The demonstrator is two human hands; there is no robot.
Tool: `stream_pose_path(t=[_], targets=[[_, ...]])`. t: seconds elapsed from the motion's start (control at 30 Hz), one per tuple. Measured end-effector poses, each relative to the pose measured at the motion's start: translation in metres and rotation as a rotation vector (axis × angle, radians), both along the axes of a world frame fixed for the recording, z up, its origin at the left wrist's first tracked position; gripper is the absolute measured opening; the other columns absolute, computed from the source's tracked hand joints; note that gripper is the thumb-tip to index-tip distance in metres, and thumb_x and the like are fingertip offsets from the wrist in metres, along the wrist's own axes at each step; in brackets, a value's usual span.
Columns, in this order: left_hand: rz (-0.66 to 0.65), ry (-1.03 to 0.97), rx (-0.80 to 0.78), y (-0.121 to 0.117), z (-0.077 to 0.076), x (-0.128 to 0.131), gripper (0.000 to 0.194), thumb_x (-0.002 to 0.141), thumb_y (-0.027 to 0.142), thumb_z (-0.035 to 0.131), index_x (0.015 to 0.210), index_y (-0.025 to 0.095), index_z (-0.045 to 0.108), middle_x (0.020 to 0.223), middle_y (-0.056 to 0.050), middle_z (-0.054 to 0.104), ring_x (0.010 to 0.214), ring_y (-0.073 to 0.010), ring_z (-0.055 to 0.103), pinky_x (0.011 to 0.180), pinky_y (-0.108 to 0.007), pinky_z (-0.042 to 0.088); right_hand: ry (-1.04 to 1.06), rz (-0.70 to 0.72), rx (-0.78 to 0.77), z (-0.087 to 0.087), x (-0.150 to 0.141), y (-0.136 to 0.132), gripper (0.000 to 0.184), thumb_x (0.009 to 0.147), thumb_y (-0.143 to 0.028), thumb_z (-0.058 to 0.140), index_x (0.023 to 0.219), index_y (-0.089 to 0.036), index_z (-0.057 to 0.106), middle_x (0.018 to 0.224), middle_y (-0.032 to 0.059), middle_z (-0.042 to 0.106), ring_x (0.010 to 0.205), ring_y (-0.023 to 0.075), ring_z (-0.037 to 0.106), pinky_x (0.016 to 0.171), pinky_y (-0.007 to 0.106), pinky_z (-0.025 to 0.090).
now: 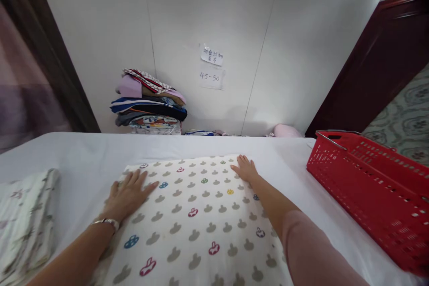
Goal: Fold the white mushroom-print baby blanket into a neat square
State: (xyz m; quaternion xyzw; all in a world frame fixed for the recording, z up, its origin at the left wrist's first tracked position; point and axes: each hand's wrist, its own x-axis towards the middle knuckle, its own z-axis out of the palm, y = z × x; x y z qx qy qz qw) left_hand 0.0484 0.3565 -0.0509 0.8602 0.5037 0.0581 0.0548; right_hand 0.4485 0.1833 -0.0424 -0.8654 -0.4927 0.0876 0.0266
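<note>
A folded cream cloth (197,219) printed with grey and coloured rabbit shapes lies flat on the white-covered table (83,156) in front of me. My left hand (129,194), a bracelet at its wrist, rests palm down on the cloth's left edge with fingers spread. My right hand (245,168) lies flat on the cloth's far right corner, fingers stretched out. Neither hand holds anything.
A red plastic basket (368,187) stands at the table's right edge. A folded floral cloth (25,219) lies at the left. A stack of folded clothes (149,105) sits against the white wall behind the table, under two paper notes (211,67).
</note>
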Motion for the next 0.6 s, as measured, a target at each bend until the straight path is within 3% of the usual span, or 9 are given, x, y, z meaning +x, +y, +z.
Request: stream_pose_path(t=[0.13,0.2,0.3,0.37,0.5,0.6], targets=[[0.032,0.090,-0.062,0.002,0.015,0.006,0.075,0.082,0.061,0.024,0.142,0.017,0.025,0.150,-0.010,0.013,0.138,-0.0288,0.008,0.107,-0.055,0.011,0.012,-0.019,-0.032,0.008,-0.005,0.003,0.069,0.088,-0.059,0.017,0.143,-0.017,0.017,0.151,0.0067,0.008,0.138,0.0193,0.000,0.108,0.046,0.003],[0.010,0.105,-0.069,-0.003,0.024,0.006,0.067,0.085,0.055,0.025,0.140,0.017,0.030,0.150,-0.011,0.016,0.137,-0.0297,0.011,0.106,-0.055,0.014,-0.011,-0.009,-0.025,0.014,-0.020,-0.007,0.067,0.089,-0.055,0.017,0.144,-0.016,0.017,0.151,0.0071,0.007,0.138,0.0197,0.000,0.109,0.045,0.002],[-0.131,0.076,0.048,-0.027,0.027,-0.010,0.052,0.086,0.045,0.029,0.130,0.023,0.047,0.147,-0.010,0.026,0.137,-0.0315,0.012,0.105,-0.057,0.013,-0.026,0.110,0.033,0.014,-0.049,-0.051,0.068,0.089,-0.055,0.018,0.144,-0.015,0.015,0.151,0.0065,0.008,0.138,0.0191,-0.001,0.110,0.041,0.000],[-0.247,0.042,0.148,-0.055,0.020,-0.031,0.046,0.085,0.043,0.033,0.124,0.028,0.053,0.146,-0.007,0.031,0.137,-0.0308,0.011,0.106,-0.057,0.011,0.002,0.233,0.065,0.009,-0.067,-0.094,0.071,0.088,-0.059,0.018,0.145,-0.017,0.014,0.151,0.0053,0.008,0.138,0.0188,-0.001,0.110,0.039,-0.002],[-0.342,0.026,0.170,-0.106,-0.001,-0.071,0.045,0.084,0.046,0.033,0.122,0.034,0.054,0.142,-0.002,0.038,0.136,-0.0271,0.019,0.109,-0.053,0.011,0.053,0.248,0.029,0.003,-0.082,-0.164,0.073,0.087,-0.063,0.016,0.145,-0.019,0.013,0.151,0.0028,0.007,0.138,0.0198,0.001,0.110,0.039,-0.002],[-0.277,0.062,0.090,-0.120,-0.001,-0.077,0.058,0.083,0.050,0.031,0.134,0.026,0.041,0.144,-0.006,0.033,0.136,-0.0270,0.020,0.109,-0.051,0.014,0.058,0.228,-0.008,0.011,-0.083,-0.177,0.070,0.088,-0.060,0.018,0.145,-0.020,0.015,0.151,0.0028,0.009,0.138,0.0192,0.003,0.110,0.040,-0.001]])
